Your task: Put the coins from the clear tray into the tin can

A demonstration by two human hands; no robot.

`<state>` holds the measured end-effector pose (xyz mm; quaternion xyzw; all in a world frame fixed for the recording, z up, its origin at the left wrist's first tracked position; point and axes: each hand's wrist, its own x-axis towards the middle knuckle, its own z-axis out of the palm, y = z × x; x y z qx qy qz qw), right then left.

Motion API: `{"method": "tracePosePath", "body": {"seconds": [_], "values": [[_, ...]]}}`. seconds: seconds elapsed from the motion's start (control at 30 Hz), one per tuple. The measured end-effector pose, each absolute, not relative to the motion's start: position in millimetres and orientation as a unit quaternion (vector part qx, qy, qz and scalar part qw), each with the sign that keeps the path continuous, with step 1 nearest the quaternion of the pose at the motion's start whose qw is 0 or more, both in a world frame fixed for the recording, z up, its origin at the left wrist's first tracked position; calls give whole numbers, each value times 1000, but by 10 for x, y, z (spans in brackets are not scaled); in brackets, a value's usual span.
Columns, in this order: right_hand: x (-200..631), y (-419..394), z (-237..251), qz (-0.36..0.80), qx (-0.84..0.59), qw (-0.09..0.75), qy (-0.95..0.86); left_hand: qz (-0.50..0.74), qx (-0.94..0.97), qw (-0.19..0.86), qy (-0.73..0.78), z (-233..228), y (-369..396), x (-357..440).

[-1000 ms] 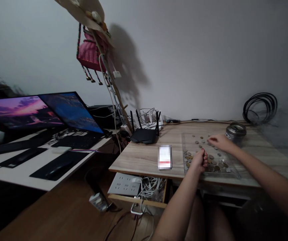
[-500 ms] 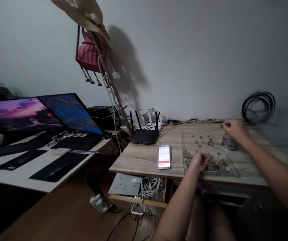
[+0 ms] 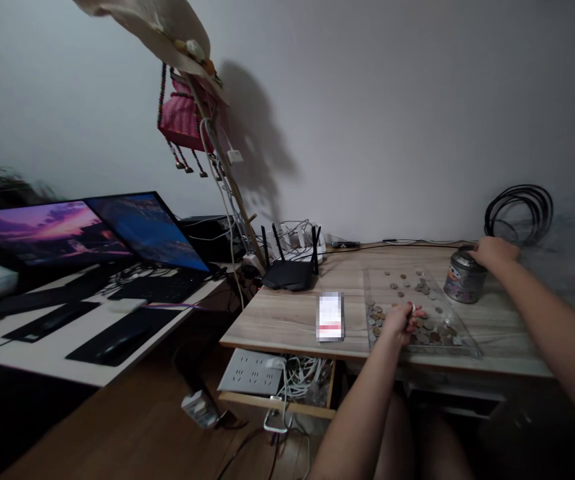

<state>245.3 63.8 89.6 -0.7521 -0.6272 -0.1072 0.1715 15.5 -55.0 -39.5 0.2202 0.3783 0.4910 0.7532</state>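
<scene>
Over the near part of a clear tray (image 3: 460,319), my left hand (image 3: 400,323) is turned palm up with its fingers curled round a coin, whose pale edge (image 3: 413,307) shows at the fingertips. Loose silver and brown coins (image 3: 435,337) lie scattered in the tray, several of them grouped near this hand. To the tray's right stands an upright round tin (image 3: 464,281) with a printed side and a dark top. My right hand (image 3: 497,252) is at the top of the tin, fingers pinched together; whatever they hold is hidden.
A lit phone (image 3: 330,317) lies left of the tray, with a black router (image 3: 288,275) behind it. Coiled black cable (image 3: 520,215) leans against the wall. Below the table edge, an open drawer (image 3: 312,405) holds cables and a power strip. Laptops stand on the left desk.
My right hand has moved right, from the tin's upper left to its top right, uncovering more of the tin. The left hand stays over the tray, turned slightly. The view has shifted a little.
</scene>
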Motion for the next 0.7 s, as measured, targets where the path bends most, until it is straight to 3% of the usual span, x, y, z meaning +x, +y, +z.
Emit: {"method": "tracePosePath", "body": {"seconds": [0.13,0.27,0.33,0.53,0.7], "values": [[2032,308,757,-113,-688,227,-680,490,221,754,376,-390,-549,134],[1415,-144,294,90,-482,211,-845,492,181,764,377,-385,-530,139],[1246,-256,88,132,-431,210,-868,497,156,764,381,-377,-525,138],[1257,-244,-52,162,-471,194,-845,487,131,792,344,-343,-542,112],[1299,-333,176,50,-524,182,-831,489,105,799,333,-325,-555,106]]}}
